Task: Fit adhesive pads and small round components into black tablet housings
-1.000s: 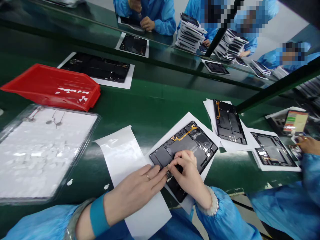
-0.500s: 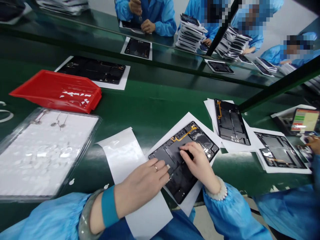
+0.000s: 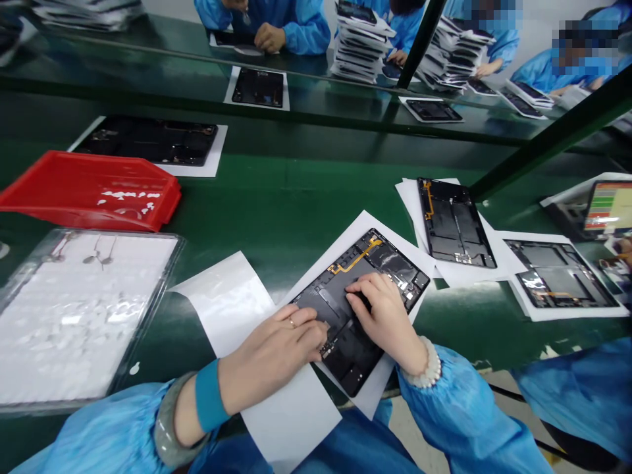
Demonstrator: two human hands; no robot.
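Near the front edge of the green counter [image 3: 291, 217], an opened tablet housing [image 3: 340, 286] lies slanted on white paper [image 3: 364, 220]. Left hand [image 3: 271, 352] rests its fingers on the left edge; its grip cannot be told. Right hand [image 3: 382, 313] holds thumb and fingertips narrowly apart over the middle. Red bin [image 3: 64, 187] contains small white pieces [image 3: 131, 195]. Screen [image 3: 612, 205] text is illegible.

Sleeves: light blue, loose, gathered at the cuffs; left sleeve [image 3: 106, 428] at 8 o'clock, right sleeve [image 3: 469, 411] between 4 and 5. The left wrist wears a flat teal band [image 3: 211, 396] and grey-green bangle [image 3: 168, 421]; the left hand [image 3: 269, 355], a thin ring [image 3: 292, 322]. Right wrist: pale beaded bracelet [image 3: 432, 365]. Darker blue clothing [image 3: 360, 444], 6 o'clock.
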